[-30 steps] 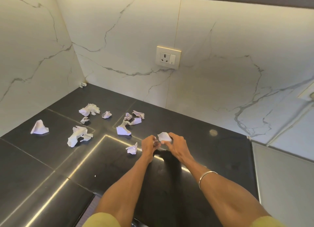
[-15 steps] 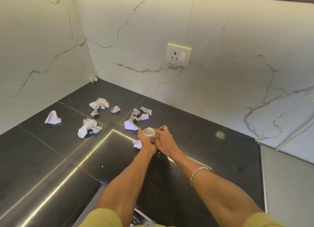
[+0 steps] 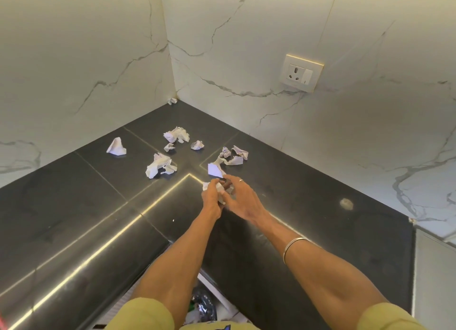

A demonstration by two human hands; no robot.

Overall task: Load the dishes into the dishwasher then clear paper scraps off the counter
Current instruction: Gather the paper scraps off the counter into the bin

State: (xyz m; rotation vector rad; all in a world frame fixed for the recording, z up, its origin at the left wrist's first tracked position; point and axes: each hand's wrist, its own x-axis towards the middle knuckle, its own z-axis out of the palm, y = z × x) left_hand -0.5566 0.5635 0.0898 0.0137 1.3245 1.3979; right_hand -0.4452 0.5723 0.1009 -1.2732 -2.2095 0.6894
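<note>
Both hands meet over the counter [image 3: 74,218]: left hand [image 3: 211,198] grips collected scraps [image 3: 220,191], right hand [image 3: 243,198] fingers loosely spread. About nine scraps left; dishwasher unseen.

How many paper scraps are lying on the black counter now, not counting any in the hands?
About 9: corner; far left; three behind; large middle; cluster right; flat one. Hands may hide more.

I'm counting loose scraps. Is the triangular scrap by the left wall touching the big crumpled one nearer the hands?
Apart. The head view shows bare black counter between the triangular scrap and the big crumpled scrap.
</note>
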